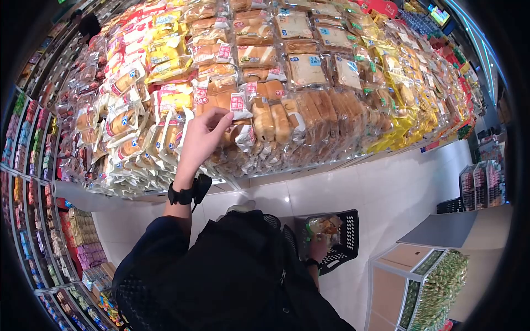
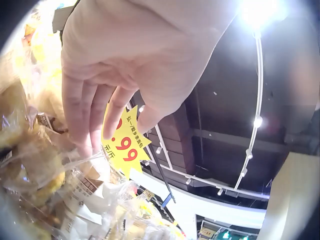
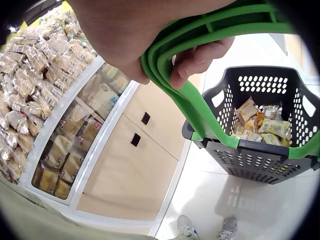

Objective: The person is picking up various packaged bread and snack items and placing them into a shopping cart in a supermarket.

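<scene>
In the head view my left hand [image 1: 203, 138] reaches over the bread display, fingertips right at the corner of a bagged bread loaf [image 1: 223, 101] with a red-and-white label. The left wrist view shows the same hand [image 2: 125, 60] with fingers extended down to clear plastic wrapping and the thumb apart from them. My right hand [image 3: 200, 57] curls round the green handle [image 3: 200, 107] of a black shopping basket [image 3: 255, 162]. Several bagged foods [image 3: 260, 125] lie inside it. From the head view, the right hand [image 1: 318, 249] partly covers the basket's contents.
Bagged breads fill the display counter; sliced loaves [image 1: 317, 113] sit right of my left hand. A yellow price sign [image 2: 125, 145] stands behind that hand. Cabinet doors [image 3: 130, 150] run below the counter. Stocked shelves [image 1: 33, 193] line the left, and another stand [image 1: 397, 276] is at lower right.
</scene>
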{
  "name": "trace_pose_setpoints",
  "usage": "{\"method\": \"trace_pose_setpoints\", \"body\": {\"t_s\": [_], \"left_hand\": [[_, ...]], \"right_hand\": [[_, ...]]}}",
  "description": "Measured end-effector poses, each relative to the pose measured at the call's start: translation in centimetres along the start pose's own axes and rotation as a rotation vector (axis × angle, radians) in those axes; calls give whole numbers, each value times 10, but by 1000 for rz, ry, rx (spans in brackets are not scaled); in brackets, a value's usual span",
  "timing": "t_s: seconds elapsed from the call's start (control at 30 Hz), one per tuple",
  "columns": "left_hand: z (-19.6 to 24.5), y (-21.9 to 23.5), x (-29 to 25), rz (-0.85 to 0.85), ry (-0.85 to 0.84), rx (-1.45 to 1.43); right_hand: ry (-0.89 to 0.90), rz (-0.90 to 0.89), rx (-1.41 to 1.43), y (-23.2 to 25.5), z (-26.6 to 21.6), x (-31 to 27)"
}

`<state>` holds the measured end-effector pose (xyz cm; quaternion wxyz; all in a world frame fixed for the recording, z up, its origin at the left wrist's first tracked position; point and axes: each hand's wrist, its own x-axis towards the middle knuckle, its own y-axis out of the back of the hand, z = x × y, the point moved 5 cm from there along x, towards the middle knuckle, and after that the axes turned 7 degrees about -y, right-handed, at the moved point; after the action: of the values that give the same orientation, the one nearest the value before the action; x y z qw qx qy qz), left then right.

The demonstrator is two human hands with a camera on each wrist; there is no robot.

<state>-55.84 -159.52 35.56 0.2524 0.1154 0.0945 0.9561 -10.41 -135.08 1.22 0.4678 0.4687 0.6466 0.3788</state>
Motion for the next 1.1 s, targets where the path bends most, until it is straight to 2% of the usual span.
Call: {"method": "trace_pose_setpoints", "body": {"t_s": [0.07, 0.1, 0.13, 0.2, 0.23, 0.27, 0.33, 0.53, 0.63, 0.73, 0.77, 0.87, 1.1], "left_hand": [[15, 8, -1, 164, -49, 394], [16, 12, -1, 245, -87, 454], [11, 14, 2, 248, -84, 454], [24, 15, 6, 296, -513, 827], [19, 15, 9, 228, -487, 781], [19, 18, 11, 229, -486, 784], [19, 22, 15, 239, -468, 865], [16, 24, 18, 219, -462, 804], [17, 14, 8, 97, -448, 810], [18, 15, 12, 176, -453, 939], [17, 17, 15, 228, -505, 959], [14, 19, 20, 254, -416, 1018], [17, 12, 26, 228, -404, 1088]], "right_hand": [[44, 50, -6, 3, 0, 4], [47, 49, -9, 3, 0, 5], [50, 55, -12, 3, 1, 6], [53, 58, -12, 4, -3, 6], [21, 44, -29, 8, -4, 5], [-10, 30, -47, 10, -6, 5], [1, 27, -53, 8, -6, 13], [63, 68, -39, 11, 11, 16], [62, 95, -55, 9, 19, 21], [47, 108, -59, 12, 17, 24], [43, 104, -37, 15, 13, 25], [28, 90, -15, 26, 8, 22], [52, 107, -43, 24, 19, 34]]}}
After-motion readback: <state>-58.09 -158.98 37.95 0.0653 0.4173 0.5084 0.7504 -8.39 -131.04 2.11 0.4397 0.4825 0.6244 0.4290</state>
